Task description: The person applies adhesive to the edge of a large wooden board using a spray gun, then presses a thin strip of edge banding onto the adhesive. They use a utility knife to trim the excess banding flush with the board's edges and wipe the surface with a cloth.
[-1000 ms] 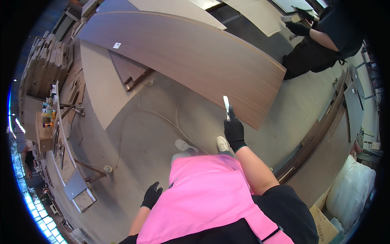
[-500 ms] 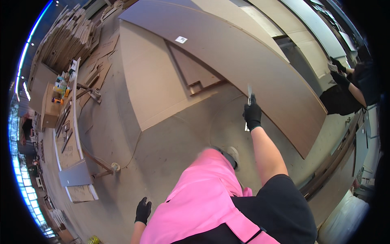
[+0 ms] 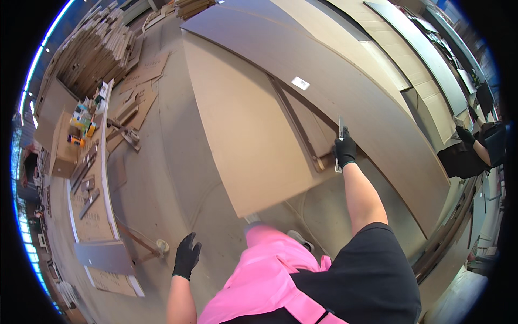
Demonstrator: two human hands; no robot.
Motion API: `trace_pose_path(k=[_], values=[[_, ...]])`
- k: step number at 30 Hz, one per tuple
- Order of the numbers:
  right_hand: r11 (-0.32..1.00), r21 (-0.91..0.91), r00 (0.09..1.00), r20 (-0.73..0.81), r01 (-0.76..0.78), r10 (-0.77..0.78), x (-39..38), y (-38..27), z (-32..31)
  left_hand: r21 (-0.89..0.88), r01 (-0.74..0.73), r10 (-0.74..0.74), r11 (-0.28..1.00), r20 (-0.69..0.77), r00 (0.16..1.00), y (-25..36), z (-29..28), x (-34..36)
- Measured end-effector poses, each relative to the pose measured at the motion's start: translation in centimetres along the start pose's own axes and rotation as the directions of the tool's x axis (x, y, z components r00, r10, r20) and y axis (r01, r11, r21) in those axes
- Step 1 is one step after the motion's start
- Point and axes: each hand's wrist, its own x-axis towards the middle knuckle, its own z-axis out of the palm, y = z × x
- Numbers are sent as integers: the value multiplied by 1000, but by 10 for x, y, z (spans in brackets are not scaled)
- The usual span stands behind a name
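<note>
My right hand (image 3: 345,148), in a black glove, is closed around a thin flat tool with a pale, blade-like end (image 3: 340,127). Its lower end, light with dark marks, shows below the fist; the exact kind is unclear. Just beyond that hand lies a long brown panel (image 3: 372,121) with a white label (image 3: 300,83), slanting across the view. Beneath the panel, a cardboard sheet (image 3: 237,124) and a brown framed piece (image 3: 307,116) show partly. My left hand (image 3: 186,256), gloved in black too, hangs low over the floor, fingers loosely extended and holding nothing.
A long workbench (image 3: 108,210) stands at left with tools, bottles and a cardboard box (image 3: 63,143). Cut boards are piled (image 3: 100,48) at far left. A hose crosses the floor. At right, a co-worker's gloved hand (image 3: 465,135) is near other panels.
I have stepped forward, and the panel and cardboard sit nearer and farther right in view. My left hand has risen into fuller view. The right hand still grips the tool.
</note>
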Motion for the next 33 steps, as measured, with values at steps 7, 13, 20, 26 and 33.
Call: trace_pose_path(k=[7, 13, 20, 26, 33], values=[[963, 197, 983, 53, -184, 176, 32, -102, 52, 30, 62, -63, 998, 36, 997, -141, -94, 42], [930, 233, 959, 49, -283, 279, 60, -155, 86, 224, 105, -188, 969, 389, 902, -306, -96, -57], [812, 475, 917, -27, -339, 399, 67, -188, 100, 217, 266, -343, 939, 646, 682, -386, -139, 48], [715, 566, 888, 70, -411, 455, 63, -215, 113, 335, 75, -229, 939, 447, 865, -322, -282, 317], [961, 168, 957, -158, -217, 244, 108, -275, 169, 221, -407, 360, 886, 223, 906, -174, -358, 591]])
